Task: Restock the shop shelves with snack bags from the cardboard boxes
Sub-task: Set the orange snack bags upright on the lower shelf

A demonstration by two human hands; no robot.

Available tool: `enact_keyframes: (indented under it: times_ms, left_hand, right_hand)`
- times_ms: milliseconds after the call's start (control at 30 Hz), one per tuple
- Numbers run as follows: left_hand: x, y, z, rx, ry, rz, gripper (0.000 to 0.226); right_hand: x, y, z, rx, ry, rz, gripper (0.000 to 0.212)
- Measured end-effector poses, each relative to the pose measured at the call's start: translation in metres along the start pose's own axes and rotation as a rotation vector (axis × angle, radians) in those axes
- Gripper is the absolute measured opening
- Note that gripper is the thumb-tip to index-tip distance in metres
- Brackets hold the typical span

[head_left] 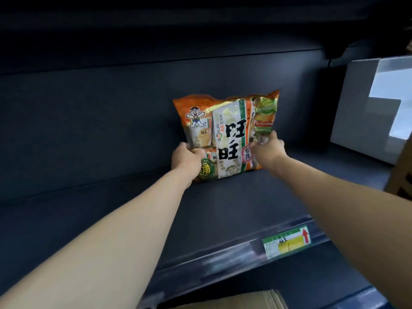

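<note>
An orange and white snack bag [225, 134] stands upright near the back of a dark shelf [256, 197]. My left hand [186, 158] grips its lower left edge, fingers curled round the side. My right hand [267, 148] holds the lower right side, fingers wrapped on the bag's edge. Both arms reach forward over the shelf's front rail. The bag's bottom rests on the shelf board.
A white divider panel [365, 108] stands at the shelf's right end, with a cardboard box [401, 175] in front of it. A price label [287, 241] sits on the front rail. Another cardboard box's flap [245, 301] shows at the bottom edge. Dark back wall behind.
</note>
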State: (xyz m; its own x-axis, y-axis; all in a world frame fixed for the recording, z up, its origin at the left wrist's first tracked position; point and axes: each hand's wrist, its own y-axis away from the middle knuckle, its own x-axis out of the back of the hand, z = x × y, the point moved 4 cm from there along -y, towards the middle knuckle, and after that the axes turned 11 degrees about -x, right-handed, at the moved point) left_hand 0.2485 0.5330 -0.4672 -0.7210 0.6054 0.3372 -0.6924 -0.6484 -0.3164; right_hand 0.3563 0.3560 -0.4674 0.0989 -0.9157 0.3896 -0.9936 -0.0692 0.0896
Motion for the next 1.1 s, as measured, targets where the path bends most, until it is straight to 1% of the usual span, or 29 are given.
enact_keyframes:
  times_ms: [67,133,200,300,367,467,600,667,767,833,933,967,1033,1067,1100]
  left_hand:
    - [-0.003,-0.007,0.003,0.000,0.025,0.043,0.027]
    - [-0.006,-0.009,0.005,-0.008,0.023,0.061,0.025]
    - [-0.011,-0.008,0.004,-0.026,-0.059,0.010,0.019]
    - [-0.014,-0.001,0.002,-0.068,-0.139,-0.056,0.029]
    - [-0.011,0.003,0.003,-0.087,-0.143,-0.050,0.032]
    - [-0.005,0.013,0.006,-0.121,-0.149,-0.025,0.029]
    - [0.004,0.045,0.015,-0.201,-0.158,-0.086,0.019]
    - [0.013,0.067,0.020,-0.252,-0.169,-0.141,0.015]
    - [0.027,0.100,0.028,-0.308,-0.164,-0.226,0.016]
    - [0.040,0.133,0.023,-0.279,-0.156,-0.311,0.017]
    - [0.055,0.188,0.006,-0.239,-0.188,-0.481,0.026]
    - [0.059,0.205,-0.001,-0.222,-0.223,-0.552,0.023]
    - [0.068,0.234,-0.020,-0.165,-0.355,-0.678,0.010]
    - [0.072,0.246,-0.032,-0.128,-0.433,-0.741,0.009]
    - [0.076,0.256,-0.044,-0.094,-0.512,-0.806,0.012]
  right_hand:
    - [-0.005,-0.002,-0.002,0.077,-0.043,-0.019,0.063]
    - [-0.011,-0.002,-0.006,0.158,-0.038,-0.048,0.061]
    - [-0.022,0.001,-0.006,0.186,0.046,-0.133,0.061]
    - [-0.028,0.008,0.000,0.184,0.126,-0.209,0.059]
    - [-0.024,0.013,0.003,0.190,0.146,-0.194,0.059]
    - [-0.017,0.026,0.007,0.213,0.190,-0.140,0.053]
    - [-0.012,0.063,0.011,0.232,0.158,-0.066,0.038]
    - [-0.014,0.091,0.015,0.243,0.162,-0.056,0.034]
    - [-0.014,0.133,0.021,0.278,0.151,-0.027,0.030]
    - [-0.016,0.170,0.035,0.293,0.188,-0.008,0.027]
    - [-0.021,0.222,0.069,0.280,0.249,-0.025,0.023]
    - [-0.025,0.236,0.084,0.263,0.275,-0.058,0.021]
    - [-0.037,0.262,0.112,0.209,0.395,-0.196,0.017]
    - [-0.044,0.273,0.126,0.171,0.480,-0.291,0.015]
    - [-0.051,0.282,0.138,0.133,0.577,-0.384,0.015]
